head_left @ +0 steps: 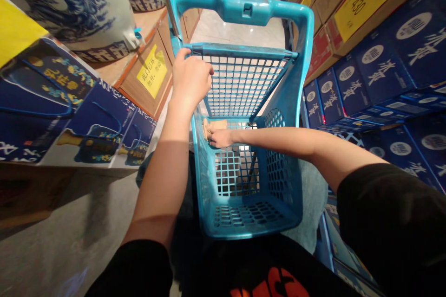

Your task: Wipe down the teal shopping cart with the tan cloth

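A blue plastic shopping basket point(301, 102) with a grid bottom stands before me, its long handle frame at the far end. My left hand point(191, 76) grips the basket's upper left rim, fingers curled over it beside the hinged grid flap point(244, 83). Reaching down inside, my right hand point(220, 138) holds a tan cloth point(218, 124) against the left wall, near the bottom. Part of the cloth is bunched under its fingers, which are partly hidden. Apart from the cloth, nothing lies on the visible grid bottom.
Blue-and-white ceramic jars point(80, 4) stand on a wooden cabinet point(163, 51) at the left, with dark blue gift bags point(83, 130) in front. Stacked blue boxes point(376, 74) and cartons with yellow price signs point(364, 2) line the right. A metal pole point(167, 0) rises by the basket's handle.
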Demonstrator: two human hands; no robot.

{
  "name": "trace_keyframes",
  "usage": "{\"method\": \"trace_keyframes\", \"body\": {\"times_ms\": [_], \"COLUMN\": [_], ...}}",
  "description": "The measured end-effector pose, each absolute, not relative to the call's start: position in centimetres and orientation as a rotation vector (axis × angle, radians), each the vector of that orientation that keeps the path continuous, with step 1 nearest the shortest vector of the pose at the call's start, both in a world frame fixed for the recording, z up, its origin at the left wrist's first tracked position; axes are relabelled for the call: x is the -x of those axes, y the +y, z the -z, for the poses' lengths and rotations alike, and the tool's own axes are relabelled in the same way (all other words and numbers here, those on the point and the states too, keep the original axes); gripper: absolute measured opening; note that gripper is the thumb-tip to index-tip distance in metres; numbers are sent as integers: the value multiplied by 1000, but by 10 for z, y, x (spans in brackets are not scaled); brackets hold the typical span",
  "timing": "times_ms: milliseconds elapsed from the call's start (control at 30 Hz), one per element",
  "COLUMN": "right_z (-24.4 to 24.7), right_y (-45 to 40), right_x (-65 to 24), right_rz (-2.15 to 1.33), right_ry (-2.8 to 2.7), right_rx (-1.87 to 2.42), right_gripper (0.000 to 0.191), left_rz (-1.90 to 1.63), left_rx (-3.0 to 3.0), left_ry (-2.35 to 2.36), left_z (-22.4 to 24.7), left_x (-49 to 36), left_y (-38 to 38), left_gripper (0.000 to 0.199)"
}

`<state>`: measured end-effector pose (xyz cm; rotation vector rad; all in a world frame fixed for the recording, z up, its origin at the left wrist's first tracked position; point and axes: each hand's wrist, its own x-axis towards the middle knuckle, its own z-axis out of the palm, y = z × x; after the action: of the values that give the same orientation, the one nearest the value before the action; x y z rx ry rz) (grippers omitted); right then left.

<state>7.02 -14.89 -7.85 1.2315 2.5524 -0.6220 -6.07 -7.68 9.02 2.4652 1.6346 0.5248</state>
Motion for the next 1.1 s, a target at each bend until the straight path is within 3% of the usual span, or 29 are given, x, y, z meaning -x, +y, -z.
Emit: {"method": "trace_keyframes", "body": {"times_ms": [100, 300, 467, 667, 900, 1100], "right_z": [86, 108, 130, 131, 141, 162], "right_y": [-147, -123, -112, -100, -128, -156], "right_x": [-71, -72, -61, -59, -75, -134], "right_rz": [703, 686, 708, 786, 871, 1027], "right_ry": [2537, 2539, 2641, 2641, 2704, 2369], "right_rx": [-987, -1151, -1422, -1435, -1667, -2643], "right_gripper": [40, 63, 54, 45, 57, 32], "left_rz": [-426, -364, -338, -431, -356, -336], "left_rx": [-2502, -2503, -2514, -2592, -2594, -2565], "left_ry": [1642, 1688, 1716, 1722, 1760, 1738], "left_z": [-96, -104, -104, -97, -98, -106], "left_x": [60, 56, 56, 61, 61, 60], "left_y": [-81, -86, -86, -79, -78, -83], "left_gripper": [52, 54, 51, 48, 48, 47]}}
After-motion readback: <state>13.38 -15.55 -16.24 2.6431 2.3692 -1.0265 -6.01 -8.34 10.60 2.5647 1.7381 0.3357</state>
